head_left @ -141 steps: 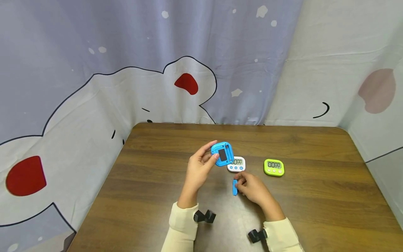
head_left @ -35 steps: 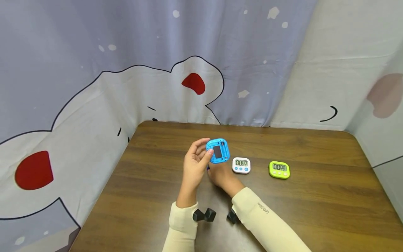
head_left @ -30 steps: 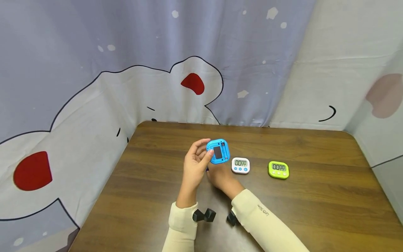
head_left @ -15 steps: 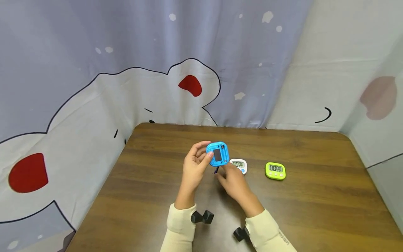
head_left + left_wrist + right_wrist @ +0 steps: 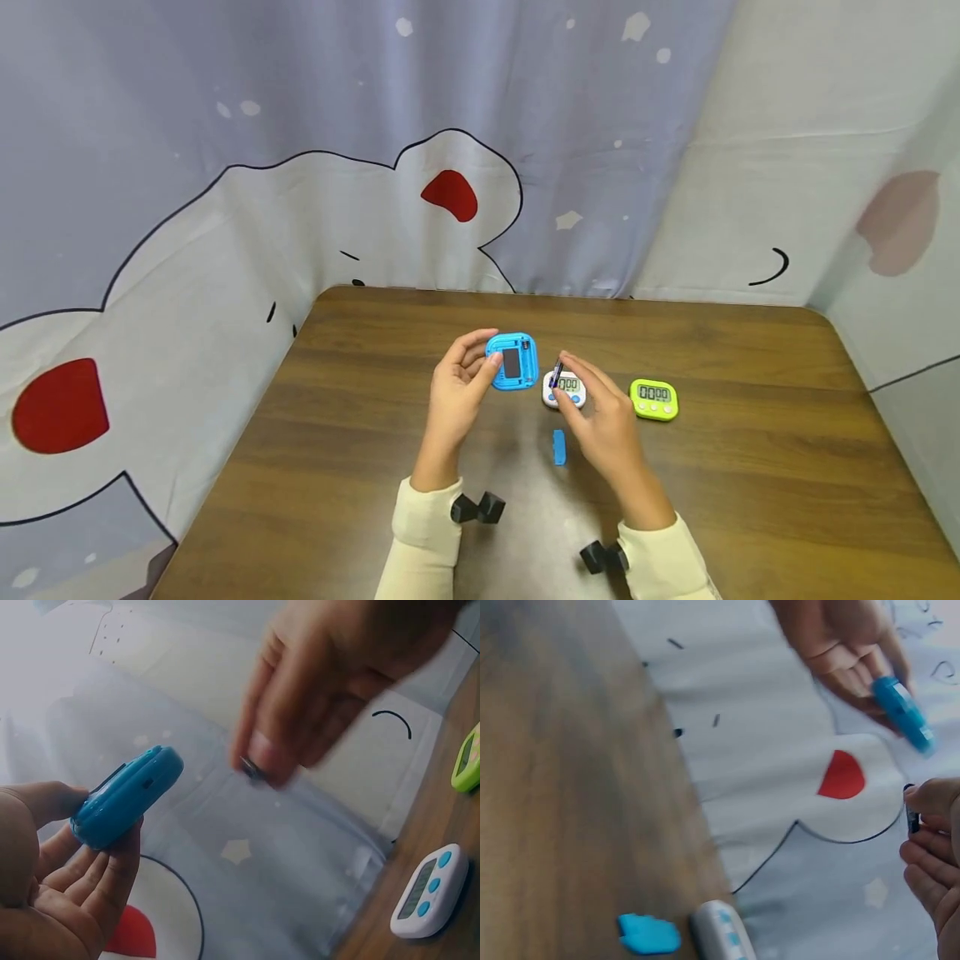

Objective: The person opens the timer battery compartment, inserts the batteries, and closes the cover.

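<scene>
My left hand (image 5: pixel 455 387) holds a blue digital timer (image 5: pixel 529 367) above the table, its back turned up and the battery slot along its right side uncovered. To the right, my right hand (image 5: pixel 611 425) pinches a small dark battery (image 5: pixel 557 373) between thumb and fingers, apart from the timer. In the left wrist view the battery's end (image 5: pixel 253 770) pokes out from blurred fingertips. The right wrist view also shows the battery (image 5: pixel 913 814) pinched. A blue battery cover (image 5: pixel 559 448) lies on the table below the hands.
A white timer (image 5: pixel 573 386) with blue buttons lies behind the right fingertips, partly hidden. Further right is a green timer (image 5: pixel 654 400). The wooden table (image 5: pixel 780 450) ends at a printed curtain (image 5: pixel 570 150) at the back.
Earlier my right hand was at the blue cover, which now lies released. It then went beneath the blue timer and has come out rightward with the battery. The left hand keeps holding the timer.
</scene>
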The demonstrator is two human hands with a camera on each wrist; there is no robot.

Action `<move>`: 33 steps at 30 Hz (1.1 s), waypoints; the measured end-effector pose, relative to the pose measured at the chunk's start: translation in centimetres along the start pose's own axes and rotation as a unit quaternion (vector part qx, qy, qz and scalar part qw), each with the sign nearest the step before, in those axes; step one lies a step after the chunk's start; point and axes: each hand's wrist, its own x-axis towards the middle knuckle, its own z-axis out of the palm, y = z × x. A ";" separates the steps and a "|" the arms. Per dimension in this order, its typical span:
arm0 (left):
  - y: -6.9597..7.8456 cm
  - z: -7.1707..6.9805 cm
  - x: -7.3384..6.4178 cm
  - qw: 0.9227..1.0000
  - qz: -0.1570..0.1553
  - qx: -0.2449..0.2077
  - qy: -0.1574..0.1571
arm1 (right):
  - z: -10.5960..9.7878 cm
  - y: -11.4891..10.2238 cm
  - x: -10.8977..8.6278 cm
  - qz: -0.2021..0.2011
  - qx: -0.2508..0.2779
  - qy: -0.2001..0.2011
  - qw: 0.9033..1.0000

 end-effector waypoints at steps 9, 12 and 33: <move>0.6 0.7 0.0 1.000 -0.025 0.005 -0.013 | -2.1 -3.1 1.1 -0.088 0.053 0.057 0.993; 2.1 1.3 -0.2 0.999 -0.028 0.019 -0.025 | -2.3 -3.9 1.2 -0.114 0.058 0.049 0.991; 4.1 2.2 -1.0 0.997 -0.032 0.047 -0.061 | -2.5 -3.9 1.0 -0.175 0.037 -0.002 0.984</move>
